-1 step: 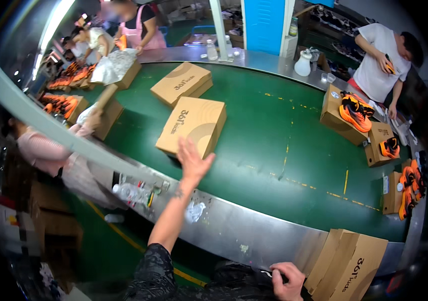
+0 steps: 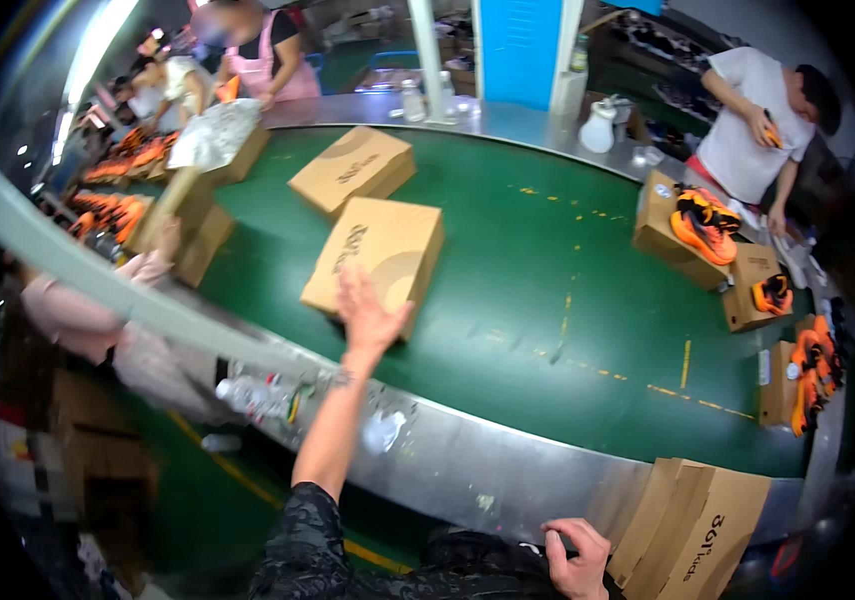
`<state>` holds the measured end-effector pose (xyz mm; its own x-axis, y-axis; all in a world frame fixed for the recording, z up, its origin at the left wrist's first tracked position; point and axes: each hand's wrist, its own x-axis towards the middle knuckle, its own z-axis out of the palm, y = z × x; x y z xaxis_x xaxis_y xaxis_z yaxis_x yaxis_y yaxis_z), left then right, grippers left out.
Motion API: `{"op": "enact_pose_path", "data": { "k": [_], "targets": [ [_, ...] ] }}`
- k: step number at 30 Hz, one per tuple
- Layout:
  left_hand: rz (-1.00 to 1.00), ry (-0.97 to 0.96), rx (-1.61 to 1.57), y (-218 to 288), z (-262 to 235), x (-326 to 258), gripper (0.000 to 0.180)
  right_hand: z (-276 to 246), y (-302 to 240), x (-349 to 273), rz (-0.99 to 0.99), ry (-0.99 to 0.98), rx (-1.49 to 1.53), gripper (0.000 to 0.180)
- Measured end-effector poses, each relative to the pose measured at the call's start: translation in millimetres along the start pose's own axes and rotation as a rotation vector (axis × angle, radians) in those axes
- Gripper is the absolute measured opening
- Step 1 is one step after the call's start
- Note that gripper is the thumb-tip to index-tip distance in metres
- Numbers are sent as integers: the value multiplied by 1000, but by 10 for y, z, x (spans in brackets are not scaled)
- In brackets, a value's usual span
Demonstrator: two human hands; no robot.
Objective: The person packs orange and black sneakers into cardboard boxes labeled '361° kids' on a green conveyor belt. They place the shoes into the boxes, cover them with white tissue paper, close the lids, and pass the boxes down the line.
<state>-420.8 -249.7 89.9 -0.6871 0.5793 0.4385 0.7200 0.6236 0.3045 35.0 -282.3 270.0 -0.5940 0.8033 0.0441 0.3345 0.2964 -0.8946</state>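
Note:
My left hand (image 2: 371, 312) is open, fingers spread, against the near side of a closed brown cardboard shoebox (image 2: 402, 238) on the green conveyor belt. Whether the fingertips press on it or only hover, I cannot tell. Just behind lies a second closed shoebox (image 2: 355, 165), close to the first one's far corner. Low in the view, my right hand (image 2: 579, 558) is held near my body with its fingers curled in; nothing shows in them. To its right, brown cardboard boxes (image 2: 697, 530) lean together at the belt's near edge.
Metal ledges (image 2: 467, 458) border the belt. Plastic bottles (image 2: 259, 396) and crumpled clear plastic (image 2: 383, 430) lie on the near one. Orange-and-black shoes (image 2: 704, 226) rest on boxes at right, by a co-worker in white (image 2: 755, 115). At left a co-worker's hand (image 2: 162, 243) handles a box.
The whole view has shifted slightly, so things sit a little further left. The co-worker at left has moved the box part in hand. My hands keep nearly the same pose.

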Motion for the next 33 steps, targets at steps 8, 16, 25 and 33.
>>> {"op": "enact_pose_path", "data": {
  "k": [8,16,25,33],
  "targets": [
    [-106,-599,26,582,144,-11,92,778,929,1334,366,40,408,47],
    [-53,-414,-204,329,-143,102,65,1751,1710,2640,471,-219,48,94],
    [-1062,-999,-1464,111,167,-438,66,1050,1544,2028,473,-164,135,91],
    [-504,-1027,-1828,2322,-1018,-1005,66,-1168,361,442,153,428,-25,75]
  ]
}}
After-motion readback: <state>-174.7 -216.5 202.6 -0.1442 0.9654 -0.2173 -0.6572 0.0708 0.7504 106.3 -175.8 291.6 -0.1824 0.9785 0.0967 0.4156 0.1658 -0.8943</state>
